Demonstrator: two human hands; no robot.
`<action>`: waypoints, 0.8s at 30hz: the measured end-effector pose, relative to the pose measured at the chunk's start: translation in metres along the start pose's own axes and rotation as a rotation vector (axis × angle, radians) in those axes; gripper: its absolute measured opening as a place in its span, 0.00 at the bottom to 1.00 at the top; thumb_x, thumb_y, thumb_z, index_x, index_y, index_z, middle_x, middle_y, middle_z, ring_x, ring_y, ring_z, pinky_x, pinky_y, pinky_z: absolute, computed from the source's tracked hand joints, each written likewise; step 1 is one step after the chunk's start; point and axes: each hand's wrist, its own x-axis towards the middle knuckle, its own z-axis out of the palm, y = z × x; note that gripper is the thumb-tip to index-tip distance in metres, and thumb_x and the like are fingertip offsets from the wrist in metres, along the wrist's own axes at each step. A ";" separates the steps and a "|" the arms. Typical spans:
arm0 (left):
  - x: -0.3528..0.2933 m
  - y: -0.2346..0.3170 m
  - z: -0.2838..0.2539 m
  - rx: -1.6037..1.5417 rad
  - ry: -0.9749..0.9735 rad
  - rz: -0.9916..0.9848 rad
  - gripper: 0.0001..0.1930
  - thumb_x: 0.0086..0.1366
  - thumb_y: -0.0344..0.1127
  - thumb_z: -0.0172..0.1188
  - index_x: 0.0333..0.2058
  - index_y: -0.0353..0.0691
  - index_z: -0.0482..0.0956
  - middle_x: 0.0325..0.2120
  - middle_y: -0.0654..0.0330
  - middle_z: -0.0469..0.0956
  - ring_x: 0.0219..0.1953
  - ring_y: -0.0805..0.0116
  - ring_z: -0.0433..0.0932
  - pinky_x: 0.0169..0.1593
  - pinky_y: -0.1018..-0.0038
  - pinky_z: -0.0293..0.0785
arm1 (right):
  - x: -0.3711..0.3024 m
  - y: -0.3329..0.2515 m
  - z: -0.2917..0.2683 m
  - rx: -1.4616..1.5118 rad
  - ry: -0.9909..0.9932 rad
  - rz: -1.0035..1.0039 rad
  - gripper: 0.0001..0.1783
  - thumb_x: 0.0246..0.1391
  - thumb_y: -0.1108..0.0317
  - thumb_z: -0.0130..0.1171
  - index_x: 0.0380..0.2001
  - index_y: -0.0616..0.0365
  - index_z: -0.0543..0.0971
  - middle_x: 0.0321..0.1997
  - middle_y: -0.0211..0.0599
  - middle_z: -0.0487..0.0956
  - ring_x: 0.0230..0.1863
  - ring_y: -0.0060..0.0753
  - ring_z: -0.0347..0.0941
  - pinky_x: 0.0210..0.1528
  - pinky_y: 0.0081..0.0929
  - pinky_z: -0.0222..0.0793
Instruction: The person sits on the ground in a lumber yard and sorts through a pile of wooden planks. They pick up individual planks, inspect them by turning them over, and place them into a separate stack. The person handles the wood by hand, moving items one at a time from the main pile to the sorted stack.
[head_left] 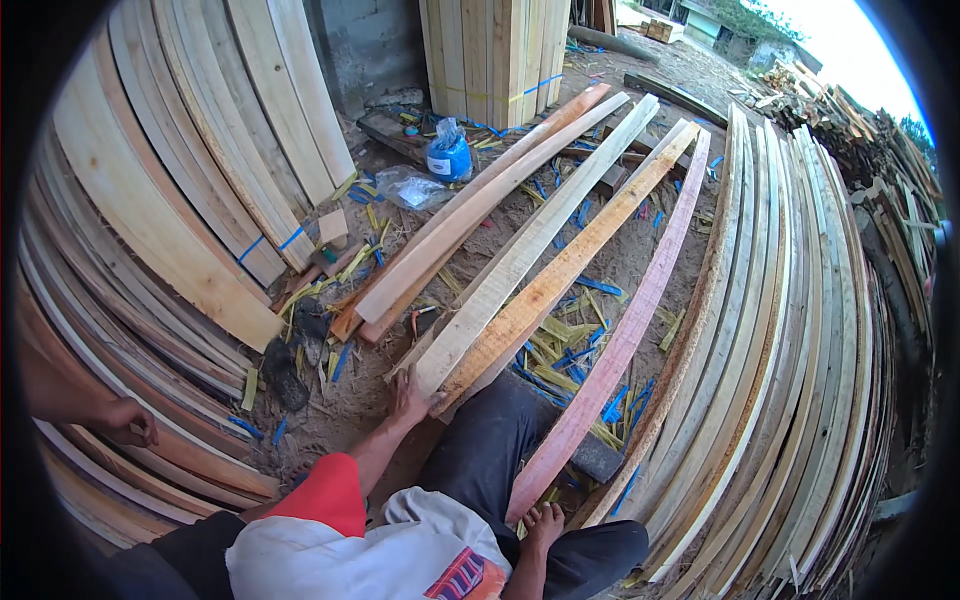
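Extending beyond left hand: pale plank, near end seemingly gripped.

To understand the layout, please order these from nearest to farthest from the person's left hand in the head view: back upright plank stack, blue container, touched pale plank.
1. Pale plank: its near end touches the left hand.
2. Blue container: on the ground ahead.
3. Upright plank stack: farthest, at the back.

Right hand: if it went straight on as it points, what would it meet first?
Probably the right hand would meet the pink plank near its lower end; depth is unclear, so they may already touch.
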 end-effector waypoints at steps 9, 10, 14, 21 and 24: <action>0.134 -0.021 -0.003 -0.123 -0.055 -0.360 0.13 0.56 0.39 0.59 0.35 0.36 0.77 0.36 0.47 0.77 0.42 0.50 0.75 0.45 0.61 0.70 | -0.007 -0.009 -0.001 -0.049 0.004 -0.007 0.20 0.56 0.65 0.50 0.49 0.62 0.63 0.38 0.43 0.71 0.34 0.43 0.75 0.29 0.30 0.75; 0.145 -0.029 0.001 -0.156 -0.038 -0.375 0.13 0.56 0.39 0.60 0.35 0.36 0.77 0.37 0.47 0.77 0.43 0.50 0.74 0.45 0.62 0.70 | -0.007 -0.007 -0.001 -0.026 0.011 -0.015 0.19 0.56 0.65 0.50 0.49 0.62 0.63 0.38 0.43 0.71 0.33 0.42 0.76 0.29 0.30 0.75; 0.184 -0.057 0.023 -0.131 0.034 -0.242 0.17 0.51 0.39 0.63 0.39 0.37 0.76 0.33 0.48 0.79 0.39 0.50 0.77 0.43 0.62 0.72 | -0.006 -0.002 0.000 -0.054 0.028 -0.015 0.17 0.56 0.66 0.50 0.46 0.61 0.64 0.37 0.42 0.71 0.31 0.41 0.75 0.27 0.31 0.75; 0.192 -0.036 0.028 -0.015 -0.086 -0.335 0.23 0.52 0.42 0.62 0.44 0.37 0.70 0.46 0.47 0.69 0.46 0.50 0.72 0.48 0.61 0.70 | -0.001 -0.002 0.005 -0.130 0.058 0.020 0.15 0.56 0.68 0.50 0.45 0.59 0.65 0.35 0.39 0.70 0.27 0.37 0.75 0.24 0.28 0.74; 0.172 -0.001 0.012 -0.258 -0.057 -0.159 0.30 0.49 0.47 0.66 0.48 0.37 0.67 0.47 0.45 0.66 0.50 0.49 0.69 0.51 0.61 0.68 | -0.002 -0.004 0.011 -0.157 0.097 0.012 0.15 0.56 0.69 0.51 0.45 0.61 0.65 0.34 0.40 0.71 0.26 0.35 0.75 0.22 0.26 0.73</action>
